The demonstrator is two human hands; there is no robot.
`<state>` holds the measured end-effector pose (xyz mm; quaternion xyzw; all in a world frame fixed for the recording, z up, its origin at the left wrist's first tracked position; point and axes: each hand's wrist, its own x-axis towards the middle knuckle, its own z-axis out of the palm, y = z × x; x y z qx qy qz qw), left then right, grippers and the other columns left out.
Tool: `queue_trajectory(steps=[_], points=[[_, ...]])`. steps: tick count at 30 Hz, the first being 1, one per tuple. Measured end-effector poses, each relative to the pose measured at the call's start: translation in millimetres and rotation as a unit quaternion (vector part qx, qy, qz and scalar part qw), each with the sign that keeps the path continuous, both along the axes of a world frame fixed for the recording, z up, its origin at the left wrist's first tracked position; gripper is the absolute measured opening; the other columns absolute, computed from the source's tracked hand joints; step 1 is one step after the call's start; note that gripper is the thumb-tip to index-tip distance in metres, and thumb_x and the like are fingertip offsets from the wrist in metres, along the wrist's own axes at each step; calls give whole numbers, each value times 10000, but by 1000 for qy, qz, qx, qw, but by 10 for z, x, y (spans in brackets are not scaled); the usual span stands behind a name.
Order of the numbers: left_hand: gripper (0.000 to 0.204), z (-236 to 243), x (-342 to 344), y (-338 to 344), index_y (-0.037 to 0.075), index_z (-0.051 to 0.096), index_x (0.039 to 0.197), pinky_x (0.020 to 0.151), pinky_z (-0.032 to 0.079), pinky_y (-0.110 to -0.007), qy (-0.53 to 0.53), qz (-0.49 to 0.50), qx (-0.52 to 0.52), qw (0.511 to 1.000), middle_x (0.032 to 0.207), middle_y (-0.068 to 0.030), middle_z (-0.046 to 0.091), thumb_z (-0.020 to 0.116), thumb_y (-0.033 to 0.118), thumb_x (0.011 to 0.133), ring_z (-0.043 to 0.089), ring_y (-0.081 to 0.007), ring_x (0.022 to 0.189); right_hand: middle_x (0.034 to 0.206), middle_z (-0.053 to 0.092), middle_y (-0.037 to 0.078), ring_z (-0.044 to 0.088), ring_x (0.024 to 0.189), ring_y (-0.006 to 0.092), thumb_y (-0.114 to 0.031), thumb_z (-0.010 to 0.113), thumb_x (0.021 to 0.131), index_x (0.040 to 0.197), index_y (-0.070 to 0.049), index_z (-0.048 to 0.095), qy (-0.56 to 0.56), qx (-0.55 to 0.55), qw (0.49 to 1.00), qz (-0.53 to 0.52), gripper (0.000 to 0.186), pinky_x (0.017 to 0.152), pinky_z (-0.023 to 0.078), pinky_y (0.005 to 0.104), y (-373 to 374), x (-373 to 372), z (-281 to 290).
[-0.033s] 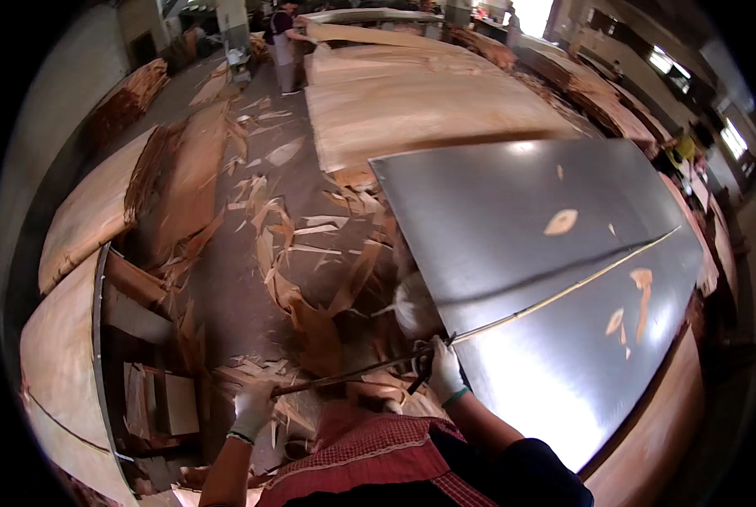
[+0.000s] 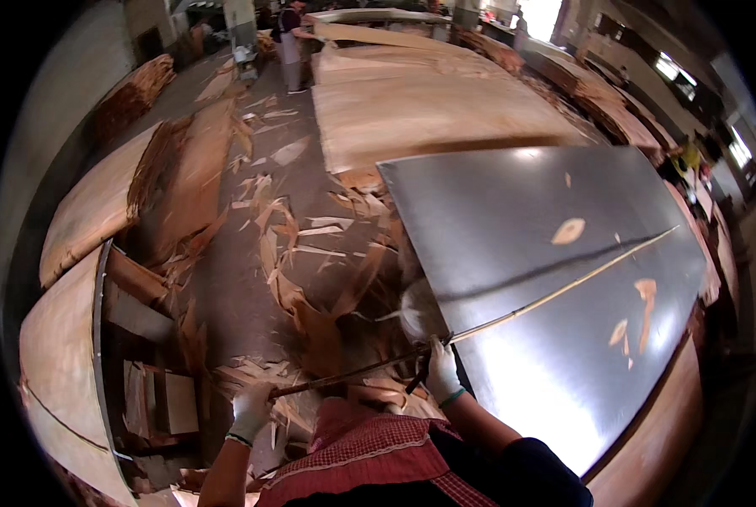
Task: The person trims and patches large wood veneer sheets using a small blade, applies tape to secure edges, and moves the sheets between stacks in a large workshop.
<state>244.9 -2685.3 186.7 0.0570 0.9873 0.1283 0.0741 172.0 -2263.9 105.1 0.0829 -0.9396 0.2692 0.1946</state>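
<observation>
A long thin stick (image 2: 513, 316) runs from my left hand across to my right hand. Its dark near part spans the gap between my hands, and its pale far part lies over a smooth grey sheet (image 2: 496, 211). My gloved left hand (image 2: 251, 408) is closed round the stick's near end. Beside the sheet's near left corner, my gloved right hand (image 2: 442, 372) grips the stick farther along. A dark object (image 2: 414, 384) shows by that hand; its kind is unclear. Thin wood scraps (image 2: 569, 231) lie on the sheet.
Beyond the sheet stands a broad stack of wood veneer (image 2: 445, 110). More veneer stacks (image 2: 99, 203) line the left side, near a wooden crate-like box (image 2: 179, 404). Torn veneer strips (image 2: 298, 296) litter the floor. A person (image 2: 292, 46) stands at the far stack.
The far scene and the sheet sit slightly lower and farther right in the picture. My grip on the stick looks the same.
</observation>
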Motion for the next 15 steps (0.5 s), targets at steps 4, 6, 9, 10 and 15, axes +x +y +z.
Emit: queue_trajectory(steps=[4, 6, 9, 10, 15], points=[[190, -127, -658, -376, 138, 653, 968, 736, 508, -427, -58, 114, 71, 989, 857, -95, 658, 637, 116, 780, 644, -305, 844, 941, 639, 159, 610, 823, 292, -63, 563, 835, 1099, 7, 558, 80, 65, 994, 24, 273, 755, 504, 344, -506, -1200, -15], [148, -377, -1036, -631, 152, 649, 954, 712, 506, -425, -32, 97, 78, 992, 877, -93, 667, 622, 141, 808, 649, -301, 830, 918, 648, 135, 614, 783, 244, -112, 552, 887, 1053, -2, 578, -185, -403, 896, 31, 201, 725, 506, 331, -896, -1871, -11], [163, -514, -1723, -1063, 145, 636, 993, 700, 490, -453, -101, 127, 101, 982, 891, -126, 669, 607, 165, 834, 642, -335, 843, 925, 650, 128, 615, 779, 228, -116, 543, 910, 1032, -6, 585, -315, -620, 717, -46, 169, 726, 507, 336, -1513, -2787, 245], [186, -532, -1990, -1200, 133, 622, 1029, 718, 489, -453, -93, 99, 116, 984, 904, -146, 667, 595, 166, 848, 636, -348, 855, 963, 639, 163, 607, 842, 281, -72, 510, 898, 1069, 16, 577, -308, -655, 684, -91, 203, 777, 498, 371, -1729, -3093, 432], [250, -1163, -3726, -2100, 143, 612, 1120, 715, 499, -432, -223, 23, 256, 940, 901, -165, 661, 589, 233, 887, 640, -338, 815, 1056, 605, 250, 565, 954, 410, 7, 434, 855, 1217, 30, 534, -22, -98, 995, 17, 376, 824, 472, 457, -2120, -4503, 537]])
